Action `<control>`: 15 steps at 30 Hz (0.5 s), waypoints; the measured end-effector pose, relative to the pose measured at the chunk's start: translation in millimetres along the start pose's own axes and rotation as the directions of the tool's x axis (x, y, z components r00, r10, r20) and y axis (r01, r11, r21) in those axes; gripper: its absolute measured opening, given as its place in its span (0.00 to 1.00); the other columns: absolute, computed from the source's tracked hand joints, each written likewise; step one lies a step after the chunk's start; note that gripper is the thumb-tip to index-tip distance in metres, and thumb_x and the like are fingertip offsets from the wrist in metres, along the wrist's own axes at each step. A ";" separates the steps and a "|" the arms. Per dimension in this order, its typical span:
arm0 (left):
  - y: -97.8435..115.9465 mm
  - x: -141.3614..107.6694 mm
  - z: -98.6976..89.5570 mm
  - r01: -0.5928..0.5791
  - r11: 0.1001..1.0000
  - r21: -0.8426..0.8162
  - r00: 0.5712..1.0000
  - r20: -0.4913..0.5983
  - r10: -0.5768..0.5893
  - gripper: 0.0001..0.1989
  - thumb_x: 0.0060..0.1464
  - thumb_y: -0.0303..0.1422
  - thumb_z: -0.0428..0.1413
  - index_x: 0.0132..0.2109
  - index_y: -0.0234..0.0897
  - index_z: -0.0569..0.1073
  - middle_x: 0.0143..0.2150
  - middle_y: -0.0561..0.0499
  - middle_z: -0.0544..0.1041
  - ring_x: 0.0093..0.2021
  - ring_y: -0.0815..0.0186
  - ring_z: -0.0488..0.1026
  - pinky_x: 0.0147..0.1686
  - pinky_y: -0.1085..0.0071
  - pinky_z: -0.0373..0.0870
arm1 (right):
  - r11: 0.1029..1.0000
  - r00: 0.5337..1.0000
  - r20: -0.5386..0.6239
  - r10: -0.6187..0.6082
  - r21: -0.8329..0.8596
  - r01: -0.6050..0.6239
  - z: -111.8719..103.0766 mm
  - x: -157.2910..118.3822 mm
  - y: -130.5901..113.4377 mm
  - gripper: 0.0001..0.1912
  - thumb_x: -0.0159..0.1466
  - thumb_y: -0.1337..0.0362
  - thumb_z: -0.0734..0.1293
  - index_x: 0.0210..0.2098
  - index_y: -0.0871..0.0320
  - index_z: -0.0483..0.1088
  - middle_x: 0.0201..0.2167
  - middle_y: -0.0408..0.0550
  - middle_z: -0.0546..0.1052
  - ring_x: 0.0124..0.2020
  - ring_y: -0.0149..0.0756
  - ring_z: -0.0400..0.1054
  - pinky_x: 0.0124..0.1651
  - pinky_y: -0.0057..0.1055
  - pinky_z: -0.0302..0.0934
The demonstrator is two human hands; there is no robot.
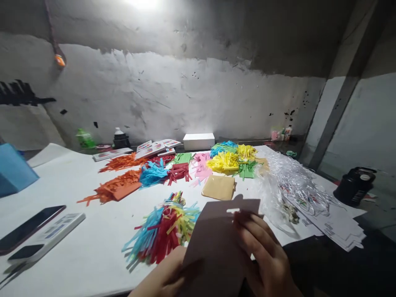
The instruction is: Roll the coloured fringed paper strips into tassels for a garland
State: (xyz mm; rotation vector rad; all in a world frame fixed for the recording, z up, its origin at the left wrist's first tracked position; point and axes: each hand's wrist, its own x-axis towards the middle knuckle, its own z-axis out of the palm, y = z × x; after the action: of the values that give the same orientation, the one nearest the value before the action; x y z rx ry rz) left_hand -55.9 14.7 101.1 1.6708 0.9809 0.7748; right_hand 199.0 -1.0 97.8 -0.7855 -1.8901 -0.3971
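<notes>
A shadowed flat card [213, 235] with a slot near its top edge is held up in front of me between both hands. My left hand [168, 274] grips its lower left edge; the thumb lies partly over the front. At the upper right side, close to the slot, the fingers of my right hand [262, 251] are closed on the card. Just beyond the card and to its left lies a multicoloured bunch of paper tassels [163, 231] in blue, red and yellow. Behind the card a tan flat packet [218, 187] rests on the white tabletop [105, 235].
Orange [120, 185], blue [154, 172] and yellow [224, 161] fringed tassels spread across the back. Clear plastic strings [293, 177] heap at the right over white cards. A phone [31, 225] and a white device [48, 237] lie left. A black jug [354, 186] stands far right.
</notes>
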 end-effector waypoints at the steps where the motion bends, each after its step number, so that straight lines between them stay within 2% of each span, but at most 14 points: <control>1: 0.7 1.3 1.6 -0.018 1.000 0.013 0.999 0.036 0.017 0.21 0.60 0.49 0.56 0.43 0.36 0.82 0.39 0.46 0.81 0.39 0.55 0.72 0.42 0.69 0.73 | 1.000 1.000 0.022 -0.007 0.023 0.006 -0.8 5.1 6.0 0.28 0.64 0.76 0.63 0.63 0.59 0.64 0.55 0.58 0.76 0.59 0.49 0.69 0.57 0.45 0.70; 4: -1.6 9.1 7.4 -0.052 0.998 0.021 0.993 0.108 0.049 0.24 0.63 0.49 0.52 0.37 0.32 0.80 0.33 0.47 0.78 0.33 0.62 0.67 0.34 0.73 0.68 | 0.991 0.997 0.014 0.072 0.108 -0.073 5.2 13.7 11.4 0.22 0.64 0.76 0.63 0.57 0.58 0.68 0.46 0.55 0.78 0.49 0.41 0.74 0.51 0.34 0.72; 6: -5.3 13.4 9.1 -0.053 0.999 0.011 0.991 0.120 0.052 0.25 0.64 0.50 0.51 0.37 0.32 0.79 0.32 0.48 0.76 0.32 0.63 0.65 0.32 0.74 0.65 | 0.964 0.988 0.039 0.152 0.216 -0.157 8.3 14.8 8.7 0.21 0.63 0.75 0.64 0.54 0.57 0.68 0.42 0.52 0.77 0.43 0.37 0.75 0.46 0.28 0.72; 7: -7.0 14.1 9.3 -0.049 0.999 0.004 0.992 0.117 0.048 0.24 0.64 0.49 0.51 0.37 0.32 0.79 0.33 0.48 0.76 0.33 0.63 0.65 0.33 0.74 0.65 | 0.940 0.978 0.084 0.191 0.271 -0.206 8.0 15.2 7.1 0.20 0.61 0.74 0.65 0.53 0.57 0.68 0.41 0.50 0.78 0.41 0.36 0.75 0.43 0.26 0.72; 9: -9.2 12.7 9.5 -0.032 0.999 0.000 0.990 0.140 0.032 0.22 0.64 0.48 0.51 0.39 0.33 0.79 0.34 0.49 0.76 0.34 0.62 0.66 0.35 0.74 0.66 | 0.876 0.927 0.284 0.244 0.346 -0.336 3.7 17.4 5.4 0.19 0.58 0.74 0.67 0.48 0.55 0.71 0.37 0.46 0.79 0.36 0.35 0.75 0.38 0.24 0.71; 10: -9.7 10.9 9.6 -0.025 1.000 0.004 0.986 0.162 0.024 0.22 0.64 0.48 0.52 0.39 0.34 0.79 0.35 0.49 0.76 0.35 0.62 0.67 0.35 0.74 0.66 | 0.838 0.877 0.410 0.251 0.361 -0.409 0.6 19.5 5.9 0.16 0.57 0.73 0.67 0.44 0.54 0.73 0.35 0.44 0.79 0.34 0.35 0.75 0.36 0.24 0.70; 12: -10.8 6.7 10.0 -0.039 0.999 0.027 0.978 0.204 0.032 0.22 0.63 0.49 0.51 0.38 0.35 0.79 0.35 0.50 0.77 0.34 0.62 0.67 0.35 0.74 0.66 | 0.756 0.735 0.640 0.225 0.361 -0.546 -5.1 24.7 9.3 0.09 0.56 0.72 0.68 0.35 0.53 0.77 0.29 0.41 0.80 0.31 0.34 0.75 0.32 0.23 0.68; 15: -17.3 3.2 10.2 -0.071 0.996 0.047 0.968 0.245 0.057 0.26 0.63 0.53 0.49 0.35 0.36 0.80 0.31 0.51 0.77 0.31 0.63 0.68 0.32 0.75 0.64 | 0.629 0.515 0.849 0.123 0.334 -0.702 -5.7 28.1 18.0 0.02 0.55 0.65 0.73 0.30 0.53 0.79 0.26 0.38 0.80 0.29 0.34 0.75 0.30 0.22 0.66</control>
State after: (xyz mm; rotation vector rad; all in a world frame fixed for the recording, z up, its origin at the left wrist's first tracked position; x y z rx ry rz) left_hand -49.7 15.9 81.8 1.8042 0.7860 0.5716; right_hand 207.2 18.5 124.2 -0.9834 -2.2294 1.1155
